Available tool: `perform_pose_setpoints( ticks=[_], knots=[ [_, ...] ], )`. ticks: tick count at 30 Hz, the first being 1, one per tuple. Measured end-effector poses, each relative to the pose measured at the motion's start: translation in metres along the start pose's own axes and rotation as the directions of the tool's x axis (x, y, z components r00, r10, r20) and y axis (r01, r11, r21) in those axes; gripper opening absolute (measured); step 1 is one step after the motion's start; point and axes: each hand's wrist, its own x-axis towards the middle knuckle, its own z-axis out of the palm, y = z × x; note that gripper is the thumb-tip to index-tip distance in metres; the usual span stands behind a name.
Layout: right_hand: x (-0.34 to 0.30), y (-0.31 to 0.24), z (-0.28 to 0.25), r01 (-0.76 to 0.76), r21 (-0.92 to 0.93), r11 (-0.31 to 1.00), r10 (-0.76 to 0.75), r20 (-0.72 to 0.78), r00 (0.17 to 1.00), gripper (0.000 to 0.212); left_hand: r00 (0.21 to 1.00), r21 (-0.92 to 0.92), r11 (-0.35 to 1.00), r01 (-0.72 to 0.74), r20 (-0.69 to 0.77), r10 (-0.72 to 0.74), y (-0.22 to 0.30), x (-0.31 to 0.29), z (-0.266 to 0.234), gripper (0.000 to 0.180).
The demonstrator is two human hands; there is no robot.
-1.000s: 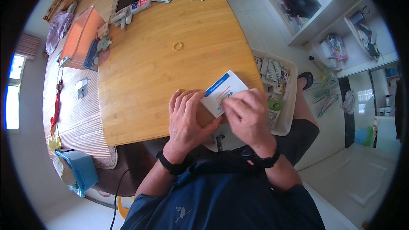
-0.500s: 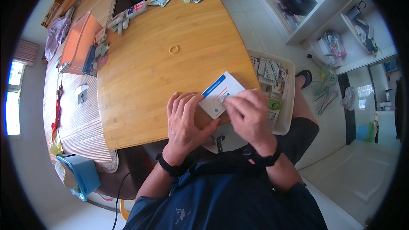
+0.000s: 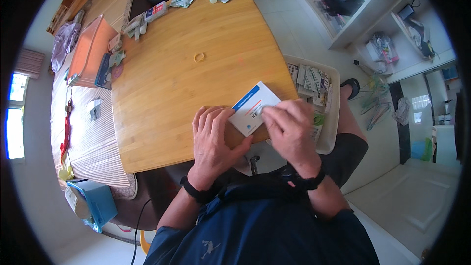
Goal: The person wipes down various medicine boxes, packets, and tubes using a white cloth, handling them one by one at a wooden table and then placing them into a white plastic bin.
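Note:
A flat white box (image 3: 251,116) with a blue stripe along one edge and orange and dark print lies near the table's front right. My left hand (image 3: 214,135) rests against its left side, index finger and thumb bracing the edges while the other fingers lie on the wood. Over the box's right part, my right hand (image 3: 290,130) is closed in a pinch. Something small and pale may be between its fingertips, but blur and the fingers hide what it is. Dark print shows on the box just left of those fingertips.
A yellow ring (image 3: 198,57) lies mid-table. Green-white packets (image 3: 183,1) and a plastic case (image 3: 156,12) sit at the far edge. An orange bin (image 3: 91,54) stands at the left. Beside the table's right edge is a cream tub (image 3: 335,103) full of boxes and packs.
My right hand has shifted slightly right over the box, uncovering more of the dark print. My left hand and the box stay nearly where they were.

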Motion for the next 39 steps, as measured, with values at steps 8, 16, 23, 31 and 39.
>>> perform_pose_setpoints(
  ticks=[8,16,23,31,39],
  knots=[
    [-0.002,-0.010,-0.006,-0.002,0.124,0.992,0.000,0.014,1.000,0.017,1.000,0.022,1.000,-0.008,-0.007,0.008,0.001,-0.001,0.000,0.078],
    [-0.012,0.023,-0.004,-0.070,0.025,0.997,0.072,-0.076,0.995,0.017,0.999,0.052,0.998,-0.046,0.023,0.045,0.003,-0.001,-0.001,0.070],
    [-0.005,-0.027,-0.012,0.060,0.163,0.985,-0.053,-0.049,0.997,0.024,0.996,-0.013,0.997,-0.076,0.050,0.077,-0.004,-0.003,-0.008,0.062],
    [-0.008,-0.040,0.021,-0.001,0.251,0.968,0.014,-0.051,0.999,0.020,0.992,0.086,0.992,-0.095,0.088,0.087,0.003,-0.004,-0.001,0.059],
    [-0.002,-0.053,0.002,0.015,0.298,0.955,0.005,-0.066,0.998,0.018,0.997,0.078,0.994,-0.074,-0.001,0.074,0.001,-0.002,0.005,0.038]
  ],
)
